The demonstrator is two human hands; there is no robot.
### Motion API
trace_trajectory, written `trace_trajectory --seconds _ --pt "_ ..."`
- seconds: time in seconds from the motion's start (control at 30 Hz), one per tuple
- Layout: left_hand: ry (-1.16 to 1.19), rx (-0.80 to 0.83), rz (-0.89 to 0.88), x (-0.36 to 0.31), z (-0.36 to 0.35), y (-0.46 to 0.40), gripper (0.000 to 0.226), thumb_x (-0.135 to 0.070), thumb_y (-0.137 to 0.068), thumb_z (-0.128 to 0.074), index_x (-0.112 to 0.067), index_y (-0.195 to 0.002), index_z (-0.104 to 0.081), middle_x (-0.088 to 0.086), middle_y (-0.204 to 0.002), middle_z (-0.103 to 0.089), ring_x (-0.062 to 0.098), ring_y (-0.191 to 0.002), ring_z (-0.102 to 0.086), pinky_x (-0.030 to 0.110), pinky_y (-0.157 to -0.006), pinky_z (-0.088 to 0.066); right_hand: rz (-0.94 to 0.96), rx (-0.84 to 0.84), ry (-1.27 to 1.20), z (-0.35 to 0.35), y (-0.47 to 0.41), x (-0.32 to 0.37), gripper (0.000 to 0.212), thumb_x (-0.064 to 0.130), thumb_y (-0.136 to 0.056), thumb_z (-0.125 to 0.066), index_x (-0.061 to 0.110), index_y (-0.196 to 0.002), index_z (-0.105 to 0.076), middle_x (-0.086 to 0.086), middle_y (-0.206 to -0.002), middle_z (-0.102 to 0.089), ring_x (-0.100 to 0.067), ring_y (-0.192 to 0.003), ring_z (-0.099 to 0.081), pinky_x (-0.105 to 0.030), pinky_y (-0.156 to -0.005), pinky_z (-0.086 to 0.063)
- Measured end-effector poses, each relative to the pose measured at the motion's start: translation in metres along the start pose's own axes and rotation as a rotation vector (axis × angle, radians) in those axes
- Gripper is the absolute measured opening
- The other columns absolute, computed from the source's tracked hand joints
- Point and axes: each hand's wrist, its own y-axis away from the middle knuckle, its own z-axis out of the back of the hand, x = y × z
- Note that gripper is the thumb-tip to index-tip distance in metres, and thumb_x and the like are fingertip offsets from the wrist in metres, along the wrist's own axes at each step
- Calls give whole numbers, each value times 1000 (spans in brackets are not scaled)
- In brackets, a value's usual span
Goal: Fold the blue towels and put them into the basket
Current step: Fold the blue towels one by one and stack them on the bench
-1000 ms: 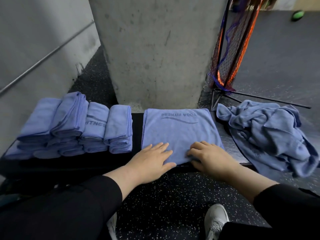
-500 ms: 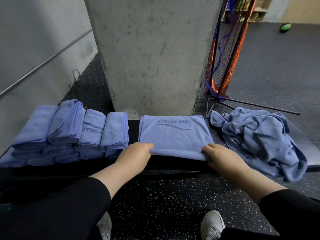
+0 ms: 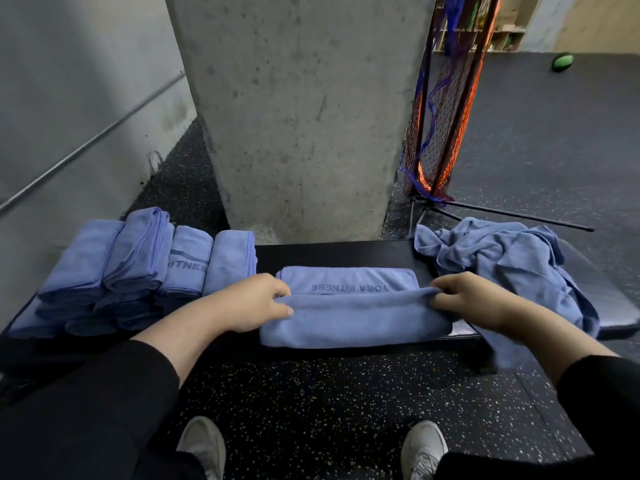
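Observation:
A blue towel (image 3: 353, 317) printed "YOGA FITNESS" lies on the black bench (image 3: 332, 252), its near half folded up and over toward the far edge. My left hand (image 3: 258, 301) pinches the fold's left end and my right hand (image 3: 464, 299) pinches its right end. Several folded blue towels (image 3: 138, 268) are stacked on the bench's left end. A crumpled heap of unfolded blue towels (image 3: 512, 265) covers the right end. No basket is in view.
A concrete pillar (image 3: 304, 116) rises right behind the bench. A netted stand with thin metal legs (image 3: 443, 140) sits at the back right. A grey wall with a rail (image 3: 86, 143) runs along the left. My shoes (image 3: 424, 448) rest on the speckled floor.
Both hands moved from pressing the flat towel to gripping its near edge, then lifted that edge up and over toward the far side. The camera view shifted slightly.

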Motion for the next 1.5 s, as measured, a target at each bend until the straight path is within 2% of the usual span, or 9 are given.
trace_trajectory --seconds 0.23,0.57,0.77,0.87,1.0,1.07,1.17,1.33,1.5 --pt "-169 -306 84 -15 -5 -37 13 -2 -87 -47 -9 -75 -46 2 -67 -44 24 -62 -42 33 -54 -29 -72 -282 7 -16 -45 -3 24 22 -97 -56 5 -82 -63 -6 -68 -61 -16 -67 -50 -34 -61 -37" --pt "-444 -243 97 -25 -2 -91 26 11 -76 -49 -13 -77 -37 2 -75 -41 21 -66 -40 32 -52 -24 -179 -347 285 -33 -99 -17 36 28 -100 -49 17 -66 -44 -21 -92 -70 -38 -90 -65 -35 -66 -33" --pt "-507 -424 -164 -26 -29 -103 36 4 -84 -57 -13 -115 -57 3 -115 -52 28 -107 -53 34 -84 -38 -61 -537 530 -39 -99 -12 24 32 -88 -67 8 -90 -61 -16 -100 -63 -39 -95 -59 -39 -69 -44" --pt "-389 -286 -284 -29 -49 -101 37 -24 -103 -48 -21 -140 -52 4 -149 -43 27 -137 -41 41 -111 -33 120 -646 548 -52 -91 10 19 27 -86 -62 11 -96 -66 -13 -98 -59 -39 -89 -57 -44 -69 -50" --pt "-377 -101 -212 -17 -71 -95 59 -50 -106 -31 -30 -160 -18 -3 -169 -2 14 -155 0 43 -126 -3 115 -386 356 -102 -78 34 39 36 -100 -39 14 -124 -60 -7 -132 -56 -34 -123 -55 -48 -97 -45" --pt "-377 -89 -202 -11 -78 -94 61 -54 -106 -23 -32 -161 -9 -8 -169 7 10 -154 10 45 -125 2 -62 -174 375 -126 -70 34 63 54 -102 -25 18 -154 -31 -2 -164 -23 -24 -152 -18 -49 -121 -16" --pt "-369 -126 -182 -7 -81 -90 63 -59 -104 -18 -34 -161 -4 -12 -168 10 8 -153 13 45 -125 5 -58 -155 482 -137 -65 27 88 69 -86 7 25 -160 -7 4 -169 3 -17 -155 5 -48 -124 2" --pt "-349 -173 -71 -8 -82 -91 65 -60 -103 -15 -33 -160 -3 -9 -169 6 13 -155 8 50 -125 0 35 -114 473 -121 -82 15 108 84 -71 23 30 -160 -7 11 -168 4 -12 -154 6 -44 -125 3" --pt "-359 -214 14 -18 -77 -96 58 -50 -106 -22 -29 -159 -15 -2 -167 -12 18 -154 -9 54 -123 -7 100 -155 328 -107 -92 17 69 64 -96 -30 26 -154 -35 8 -164 -24 -16 -153 -18 -44 -125 -11"
